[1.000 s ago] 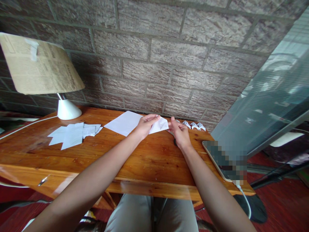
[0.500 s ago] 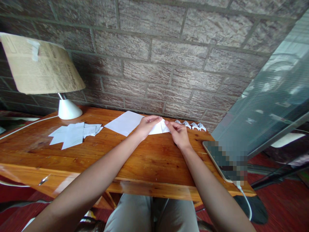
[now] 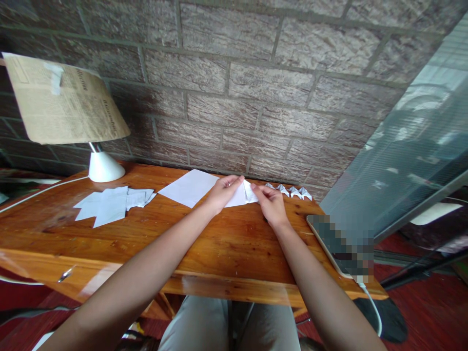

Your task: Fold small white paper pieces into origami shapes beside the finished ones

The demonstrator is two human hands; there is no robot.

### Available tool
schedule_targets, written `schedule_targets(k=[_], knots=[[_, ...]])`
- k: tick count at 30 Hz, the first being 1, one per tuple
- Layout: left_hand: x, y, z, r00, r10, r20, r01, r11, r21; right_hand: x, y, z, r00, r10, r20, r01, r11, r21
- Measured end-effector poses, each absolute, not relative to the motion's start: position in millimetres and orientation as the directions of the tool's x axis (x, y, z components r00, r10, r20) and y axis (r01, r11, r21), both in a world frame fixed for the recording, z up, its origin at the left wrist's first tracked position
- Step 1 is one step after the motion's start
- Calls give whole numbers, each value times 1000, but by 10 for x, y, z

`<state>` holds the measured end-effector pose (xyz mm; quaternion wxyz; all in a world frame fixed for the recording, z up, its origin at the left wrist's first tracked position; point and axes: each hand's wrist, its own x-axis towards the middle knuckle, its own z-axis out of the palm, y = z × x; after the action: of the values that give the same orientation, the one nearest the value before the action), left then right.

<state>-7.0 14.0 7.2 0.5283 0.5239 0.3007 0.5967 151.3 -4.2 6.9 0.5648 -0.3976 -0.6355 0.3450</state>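
Note:
A small white piece of paper (image 3: 249, 192) with a crease down it is between my two hands, raised slightly at its middle. My left hand (image 3: 223, 194) grips its left part, thumb and fingers closed near the top edge. The right edge is pinched by my right hand (image 3: 271, 201) between thumb and forefinger. A larger white sheet (image 3: 189, 187) lies flat just left of my left hand. Behind and beyond my right hand, several small folded paper shapes (image 3: 293, 192) stand in a row, the nearest partly hidden by the fingers.
Loose white paper pieces (image 3: 109, 204) overlap on the left of the wooden table (image 3: 226, 248). Behind them stands a lamp (image 3: 106, 166) with a newspaper shade. A phone (image 3: 334, 248) with a white cable (image 3: 373, 304) lies at the right edge. A brick wall (image 3: 226, 112) rises behind.
The crease in the small paper has become more raised between my fingers. Both hands stay almost in the same place, still holding it.

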Motion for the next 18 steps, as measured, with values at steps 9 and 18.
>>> schedule_targets(k=[9,18], knots=[[-73,91,130,190,941,280,-350,-201,915,1530,20,40,41,928,369,86,365,-927],[-94,127,88,168,928,333,-271,-281,921,1502,-23,69,-9,933,360,-45,360,-932]])
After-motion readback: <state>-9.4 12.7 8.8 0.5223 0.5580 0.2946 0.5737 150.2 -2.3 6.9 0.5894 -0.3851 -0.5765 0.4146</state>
